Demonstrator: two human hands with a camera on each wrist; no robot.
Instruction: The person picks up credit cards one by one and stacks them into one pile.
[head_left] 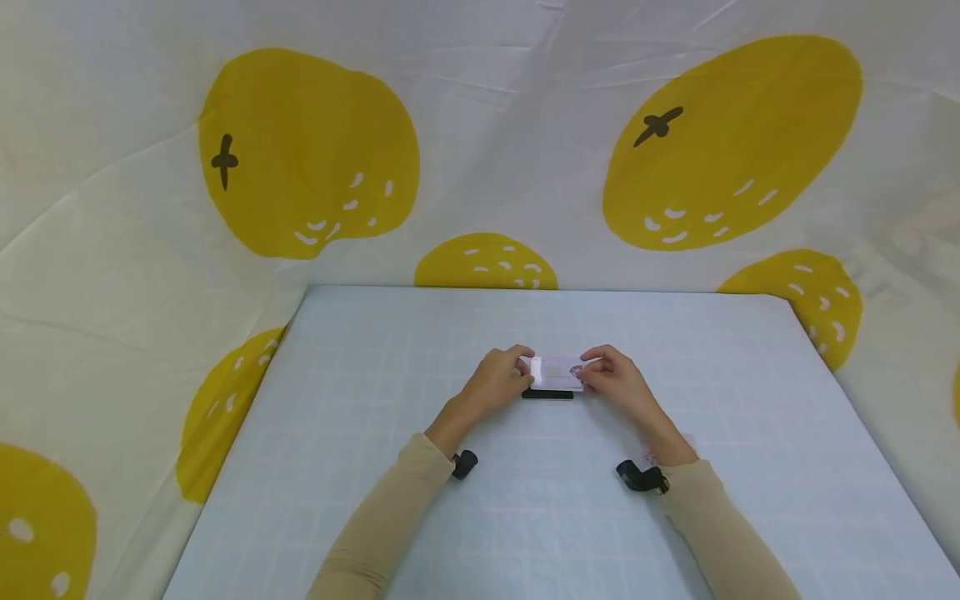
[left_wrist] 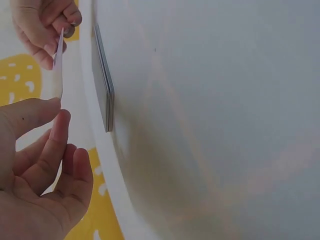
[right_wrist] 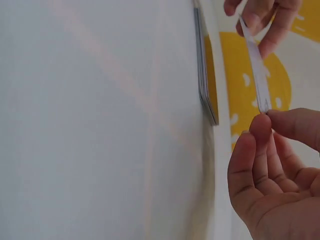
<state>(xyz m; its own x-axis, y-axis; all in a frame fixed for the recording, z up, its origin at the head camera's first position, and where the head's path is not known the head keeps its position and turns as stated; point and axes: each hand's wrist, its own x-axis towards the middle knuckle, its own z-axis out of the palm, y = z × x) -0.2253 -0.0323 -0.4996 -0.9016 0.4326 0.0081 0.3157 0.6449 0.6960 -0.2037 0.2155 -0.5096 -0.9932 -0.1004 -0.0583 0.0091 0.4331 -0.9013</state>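
Both hands hold a thin, glossy white card (head_left: pixel 557 372) with purple print at its right end. My left hand (head_left: pixel 501 379) pinches its left edge between thumb and fingertips. At the opposite edge, my right hand (head_left: pixel 609 377) pinches the card the same way. Seen edge-on in the left wrist view, the card (left_wrist: pixel 59 72) is raised off the table. A neat stack of thin flat pieces, like cards, (left_wrist: pixel 103 82) lies on the table close to it; in the head view only its dark near part (head_left: pixel 547 394) shows, the rest hidden behind the held card.
The table (head_left: pixel 360 350) has a pale blue-white checked cover. A pale piece with a reddish pattern (head_left: pixel 649 457) lies partly hidden by the right wrist. Black wrist cameras (head_left: pixel 642 477) sit at both cuffs. A white curtain (head_left: pixel 510 150) with yellow fruit prints hangs around the table.
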